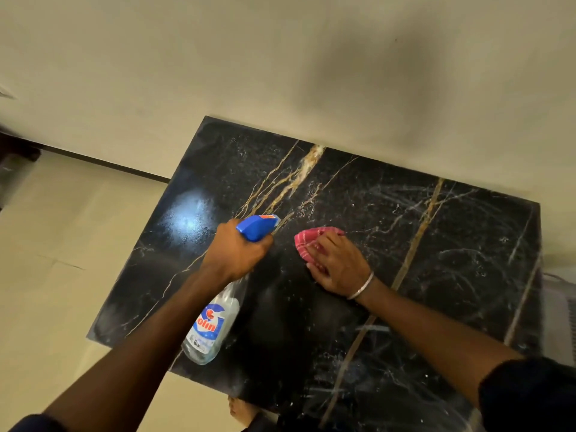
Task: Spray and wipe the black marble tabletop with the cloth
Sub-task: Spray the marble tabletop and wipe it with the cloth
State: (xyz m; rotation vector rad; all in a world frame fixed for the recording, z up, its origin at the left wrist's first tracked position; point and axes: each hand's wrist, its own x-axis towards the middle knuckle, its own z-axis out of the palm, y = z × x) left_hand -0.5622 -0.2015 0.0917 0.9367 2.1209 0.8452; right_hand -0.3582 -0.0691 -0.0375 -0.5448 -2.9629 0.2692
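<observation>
Cream wall [280, 57] up top, and a dark skirting strip [103, 165] runs along its foot; pale tiled floor [62, 260] spreads below the wall, white ribbed unit [559, 322] lower right.

Item: one black marble tabletop [461, 254] with two broad gold veins [417, 232]; one spray bottle [212, 325] with one blue trigger head [257, 226]; one pink cloth [304, 241]. Two hands, one left hand [237, 252] and one right hand [338, 266]; one silver bangle [361, 286]. One bare foot [241, 411]; two dark sleeves [530, 397].
</observation>
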